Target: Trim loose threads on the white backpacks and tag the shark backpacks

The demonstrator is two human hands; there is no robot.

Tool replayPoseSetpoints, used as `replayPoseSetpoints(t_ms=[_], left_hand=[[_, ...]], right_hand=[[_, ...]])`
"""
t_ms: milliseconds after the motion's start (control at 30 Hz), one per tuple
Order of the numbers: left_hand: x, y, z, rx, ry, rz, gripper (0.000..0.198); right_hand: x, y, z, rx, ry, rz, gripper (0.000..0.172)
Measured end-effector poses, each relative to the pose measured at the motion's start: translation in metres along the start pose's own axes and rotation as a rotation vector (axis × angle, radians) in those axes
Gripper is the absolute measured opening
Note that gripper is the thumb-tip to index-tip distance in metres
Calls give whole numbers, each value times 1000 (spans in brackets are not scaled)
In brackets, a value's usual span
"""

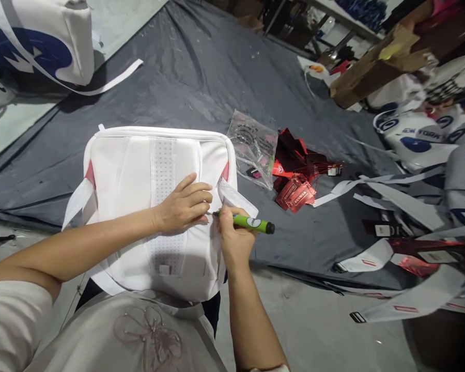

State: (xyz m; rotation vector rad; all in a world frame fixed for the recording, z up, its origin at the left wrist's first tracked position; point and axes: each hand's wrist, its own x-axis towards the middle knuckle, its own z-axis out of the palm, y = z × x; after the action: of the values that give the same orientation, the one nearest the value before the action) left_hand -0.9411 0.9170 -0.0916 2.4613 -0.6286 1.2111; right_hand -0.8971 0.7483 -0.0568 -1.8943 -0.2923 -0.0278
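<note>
A white bag [124,181] lies in front of my body, its back panel facing up, with a dotted mesh strip [164,165] down the middle and white straps at both sides. My left hand [183,205] rests on the panel right of the strip, fingers stretched out. My right hand [234,237] grips a green marker [251,222] with a black end. The marker's tip points left at the bag, close to my left fingertips. Where exactly it touches is hard to make out.
A dark sheet covers the table [186,88]. A clear plastic bag [251,147] and several red-and-black tags [296,191] lie right of the bag. More white bags stand at far left and right [411,137]. Loose straps [422,294] hang at the right, near a cardboard box [372,67].
</note>
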Motion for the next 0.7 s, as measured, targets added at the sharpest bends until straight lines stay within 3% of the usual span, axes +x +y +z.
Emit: replayPoseSetpoints(t_ms=[67, 200, 267, 333, 400, 533, 633, 700], left_hand=[[12, -6, -10, 40, -72, 52, 32], [49, -36, -34, 89, -437, 240, 21], [66, -46, -46, 127, -574, 254, 23], [78, -43, -60, 199, -648, 237, 26], [87, -23, -80, 265, -664, 226, 27], [99, 50, -134, 336, -525, 180, 23], [101, 94, -168, 320, -391, 42, 28], [89, 103, -177, 328, -314, -63, 30]], right_hand=[[0, -2, -4, 16, -50, 14, 37], [-14, -6, -14, 57, -65, 5, 32], [-30, -4, -14, 76, -72, -73, 37], [-47, -2, -9, 85, -28, -215, 39], [-61, -3, -3, 86, 64, -394, 37], [-74, -35, -11, 84, 233, -795, 42], [-69, -67, -28, 75, 118, -1030, 46], [-63, -76, -31, 54, 3, -1126, 45]])
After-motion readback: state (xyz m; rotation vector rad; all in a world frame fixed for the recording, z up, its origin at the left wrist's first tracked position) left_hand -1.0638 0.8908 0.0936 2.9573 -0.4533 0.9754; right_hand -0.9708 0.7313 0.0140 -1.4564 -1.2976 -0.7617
